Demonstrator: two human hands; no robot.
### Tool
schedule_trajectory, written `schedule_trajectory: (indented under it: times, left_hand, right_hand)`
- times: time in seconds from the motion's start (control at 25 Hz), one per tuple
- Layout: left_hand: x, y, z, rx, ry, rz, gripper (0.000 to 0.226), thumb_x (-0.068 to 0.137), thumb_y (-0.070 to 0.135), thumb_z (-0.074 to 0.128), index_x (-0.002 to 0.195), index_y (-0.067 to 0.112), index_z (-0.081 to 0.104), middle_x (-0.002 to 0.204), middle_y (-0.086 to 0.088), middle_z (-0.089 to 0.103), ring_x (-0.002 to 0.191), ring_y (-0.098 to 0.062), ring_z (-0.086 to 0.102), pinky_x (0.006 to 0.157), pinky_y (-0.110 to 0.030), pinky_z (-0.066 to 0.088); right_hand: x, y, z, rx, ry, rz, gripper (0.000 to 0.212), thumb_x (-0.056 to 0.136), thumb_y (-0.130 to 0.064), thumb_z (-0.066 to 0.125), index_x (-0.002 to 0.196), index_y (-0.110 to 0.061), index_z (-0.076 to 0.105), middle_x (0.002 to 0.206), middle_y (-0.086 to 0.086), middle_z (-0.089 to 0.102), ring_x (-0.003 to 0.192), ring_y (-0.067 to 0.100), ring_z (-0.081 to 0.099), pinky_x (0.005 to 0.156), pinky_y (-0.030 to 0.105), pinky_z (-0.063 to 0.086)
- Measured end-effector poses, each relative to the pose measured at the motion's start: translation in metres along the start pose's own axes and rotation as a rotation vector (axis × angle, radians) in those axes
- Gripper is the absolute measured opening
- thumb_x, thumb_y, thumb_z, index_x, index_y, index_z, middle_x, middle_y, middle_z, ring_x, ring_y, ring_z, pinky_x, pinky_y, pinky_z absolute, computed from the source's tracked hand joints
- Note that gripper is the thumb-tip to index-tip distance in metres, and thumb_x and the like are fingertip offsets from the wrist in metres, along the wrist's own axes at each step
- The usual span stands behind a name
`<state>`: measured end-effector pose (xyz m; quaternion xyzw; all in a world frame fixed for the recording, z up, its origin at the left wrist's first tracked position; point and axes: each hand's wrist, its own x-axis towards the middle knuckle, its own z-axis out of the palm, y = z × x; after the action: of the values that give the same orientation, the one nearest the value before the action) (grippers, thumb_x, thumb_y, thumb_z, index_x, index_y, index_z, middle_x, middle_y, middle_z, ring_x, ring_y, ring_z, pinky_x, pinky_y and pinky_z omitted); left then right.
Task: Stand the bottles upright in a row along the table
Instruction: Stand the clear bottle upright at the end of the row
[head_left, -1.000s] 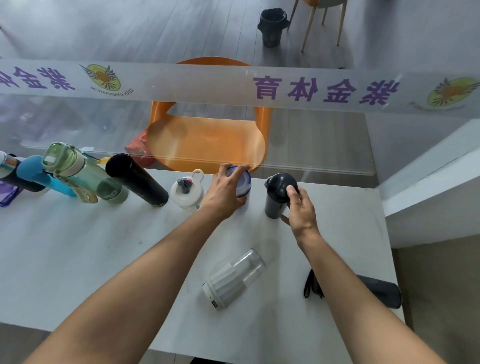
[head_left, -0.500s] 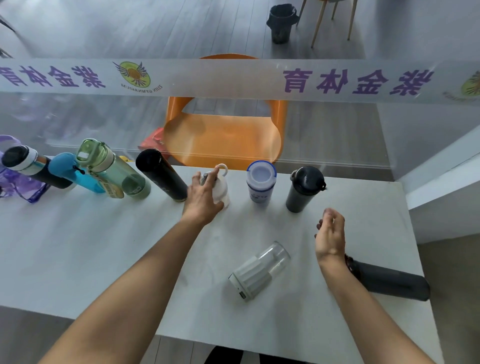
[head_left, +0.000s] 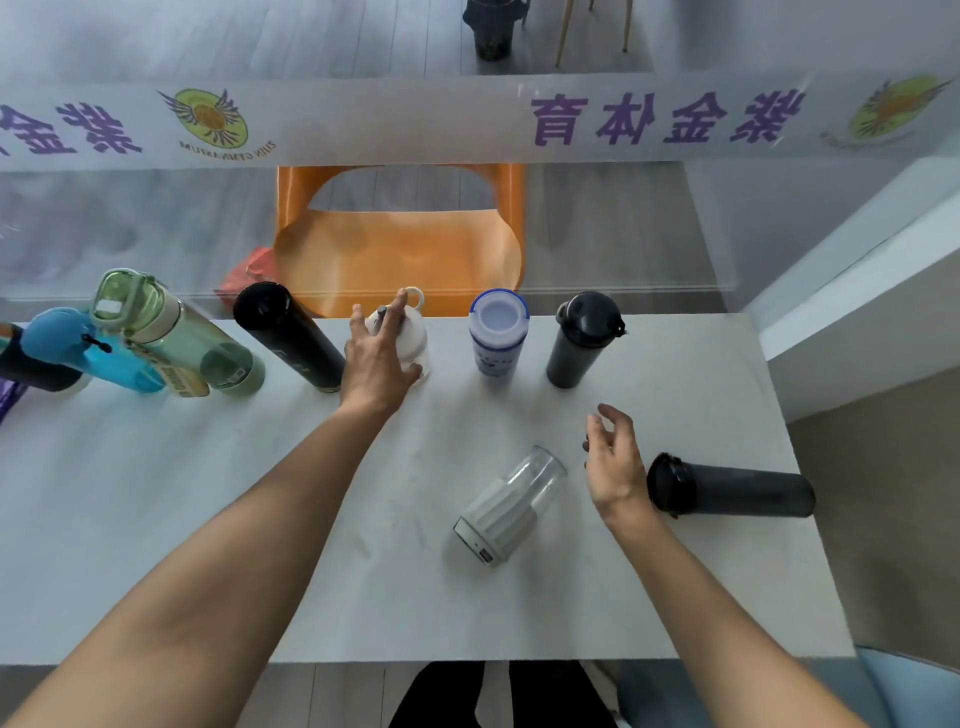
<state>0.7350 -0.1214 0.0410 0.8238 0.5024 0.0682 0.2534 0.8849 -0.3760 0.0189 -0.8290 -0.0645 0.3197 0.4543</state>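
Note:
Several bottles stand in a row along the white table's (head_left: 156, 545) far edge: a blue one (head_left: 88, 351), a green one (head_left: 176, 332), a tall black one (head_left: 288, 335), a small white one with a loop lid (head_left: 413, 338), a white bottle with a blue rim (head_left: 497, 338) and a dark grey flask (head_left: 582, 340). My left hand (head_left: 374, 358) grips the small white bottle from its near side. My right hand (head_left: 613, 460) hovers open between two bottles that lie on their sides: a clear bottle with a white base (head_left: 511, 504) and a dark grey bottle (head_left: 727, 491).
A glass partition with a frosted printed band (head_left: 467, 119) rises just behind the table's far edge. An orange chair (head_left: 400, 244) sits beyond it. A white ledge (head_left: 857, 291) borders the table's right side. The table's near edge runs just above my legs (head_left: 498, 693).
My left hand moved from the blue-rimmed bottle to the small white one. My right hand let go of the dark grey flask and drew back toward the lying bottles.

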Motion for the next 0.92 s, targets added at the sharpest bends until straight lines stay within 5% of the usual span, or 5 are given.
schedule_trajectory:
  times: [0.16,0.32,0.44,0.64,0.92]
  left_hand:
    - [-0.08,0.011,0.015,0.077,0.139,0.201,0.079,0.084,0.015,0.066,0.151,0.029,0.027,0.155,-0.019,0.025,0.134,-0.039,0.035,0.111,-0.045,0.035]
    - [-0.158,0.002,0.067,-0.157,-0.463,0.035,0.047,0.097,0.032,0.047,0.143,0.031,0.039,0.144,-0.007,0.045,0.128,-0.027,0.046,0.106,-0.035,0.039]
    - [-0.17,-0.003,0.078,-0.281,-0.662,-0.078,0.04,0.098,0.042,0.043,0.138,0.037,0.042,0.125,-0.009,0.063,0.108,-0.025,0.061,0.094,-0.038,0.05]
    - [-0.178,0.02,0.074,-0.425,-0.659,-0.109,0.032,0.098,0.041,0.046,0.13,0.039,0.049,0.098,-0.006,0.07,0.09,-0.019,0.068,0.081,-0.034,0.056]
    - [-0.145,0.102,0.086,-0.747,-0.603,-0.171,0.029,0.1,0.029,0.047,0.121,0.017,0.064,0.112,-0.013,0.068,0.095,-0.026,0.07,0.082,-0.039,0.061]
  right_hand:
    - [-0.032,0.019,-0.003,-0.124,0.002,0.047,0.04,0.099,-0.039,0.049,0.134,-0.021,0.047,0.102,0.002,0.062,0.099,0.025,0.06,0.087,0.035,0.043]
    - [-0.07,0.051,0.003,-0.178,-0.093,0.188,0.03,0.097,-0.031,0.054,0.123,-0.02,0.043,0.111,0.007,0.062,0.094,0.022,0.06,0.08,0.032,0.044]
    - [-0.09,0.066,0.016,-0.141,-0.218,0.285,0.038,0.097,-0.035,0.055,0.129,-0.021,0.041,0.112,0.004,0.063,0.099,0.021,0.06,0.084,0.031,0.043]
    - [-0.106,0.062,0.023,-0.005,-0.19,0.247,0.055,0.095,-0.037,0.059,0.144,-0.025,0.037,0.115,0.008,0.068,0.1,0.021,0.068,0.086,0.033,0.055]
    - [-0.07,0.017,-0.036,0.015,-0.001,0.016,0.046,0.094,-0.037,0.062,0.136,-0.023,0.051,0.12,0.0,0.063,0.111,0.017,0.061,0.092,0.027,0.047]
